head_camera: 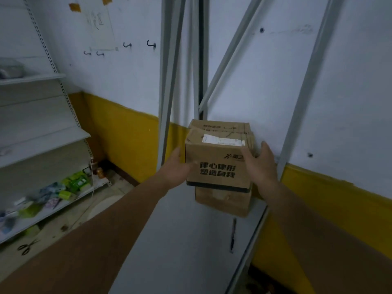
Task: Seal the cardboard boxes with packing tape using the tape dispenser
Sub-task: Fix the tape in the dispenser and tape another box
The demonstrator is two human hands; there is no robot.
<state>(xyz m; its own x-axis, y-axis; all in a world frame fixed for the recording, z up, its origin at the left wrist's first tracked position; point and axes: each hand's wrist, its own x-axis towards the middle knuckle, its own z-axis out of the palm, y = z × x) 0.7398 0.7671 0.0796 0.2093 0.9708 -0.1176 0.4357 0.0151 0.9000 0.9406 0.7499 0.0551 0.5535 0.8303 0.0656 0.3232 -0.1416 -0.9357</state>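
Cardboard box is sitting on top of a second box, and the pair is standing at the far end of the grey counter, close against the wall. You are bracketing the upper box with both hands. Your left grip is lying flat and open-palmed against its left side, and your right grip is pressing on its right corner, fingers nearly straight and thumb raised. Neither is wrapping around anything; the box is simply being held between two open palms.

No tape dispenser is showing in this view, so you are most likely handling a box, stacking or fetching it, rather than taping. The top is carrying a white label and some glossy strips, but I cannot tell whether the seam is closed. The next move is calling for even pressure from both sides, so the box is not tilting or dragging the lower one, and then for finding the dispenser. A dark pen-like object is lying on the counter nearer you.
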